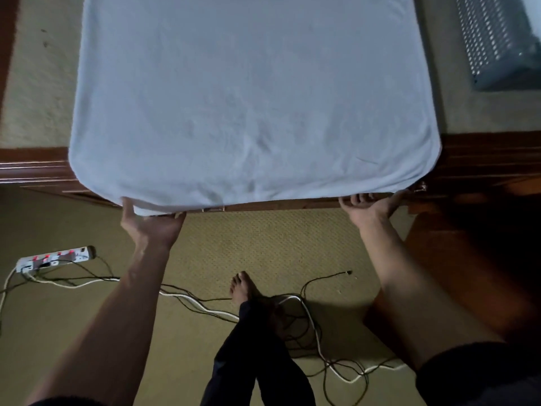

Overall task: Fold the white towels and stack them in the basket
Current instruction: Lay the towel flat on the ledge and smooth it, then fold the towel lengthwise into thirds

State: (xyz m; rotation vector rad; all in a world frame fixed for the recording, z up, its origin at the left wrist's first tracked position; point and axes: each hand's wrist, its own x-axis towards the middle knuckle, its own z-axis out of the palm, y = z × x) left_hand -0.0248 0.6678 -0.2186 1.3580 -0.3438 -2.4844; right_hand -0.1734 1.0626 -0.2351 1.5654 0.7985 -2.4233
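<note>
**White towel [254, 98] spread on the table [38, 98], held at its near edge**

The towel lies flat over the table's pale top, covering most of the middle and running out of view at the far edge. Its near hem hangs just over the table's wooden front edge. The left hand [152, 224] holds the towel's near left corner, with the thumb on top of the cloth and the fingers curled beneath. The right hand [369, 208] is at the near right corner with its fingers curled up against the hem. It seems to pinch the cloth, though the grip itself sits in shadow. Toward the table's far right corner lies a perforated metal basket [494, 39], beside the towel and not touching it. On the carpet [263, 244] below, a power strip [55, 259] sits to the left, cables [205, 306] trail across, and a bare foot [243, 288] stands between the arms.
</note>
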